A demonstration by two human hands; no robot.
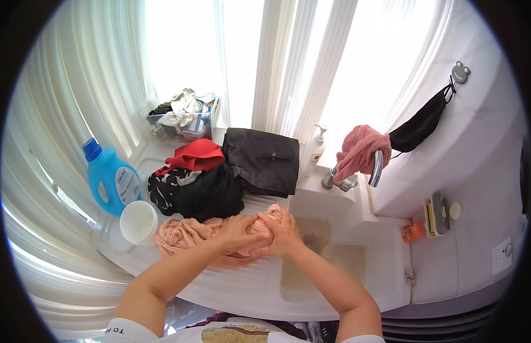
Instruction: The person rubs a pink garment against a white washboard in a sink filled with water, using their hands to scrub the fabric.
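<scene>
A pink, waffle-textured knit cloth (188, 235) lies bunched on the ribbed washboard part of the white sink, its right end gathered up near the basin. My left hand (238, 233) presses on the cloth with its fingers wrapped over the bunch. Just to its right, my right hand (283, 233) grips the gathered end, the fingers curled round it. Both hands are close together, and the cloth's underside is hidden. Cloudy, brownish water (322, 263) stands in the basin right of my hands.
Behind the cloth lie black clothes (211, 191), a red garment (199, 154) and folded dark grey trousers (262, 160). A blue detergent bottle (110, 177) and white tub (138, 223) stand left. A pump bottle (314, 151) and a faucet (377, 171) draped with a pink towel (359, 150) are behind the basin.
</scene>
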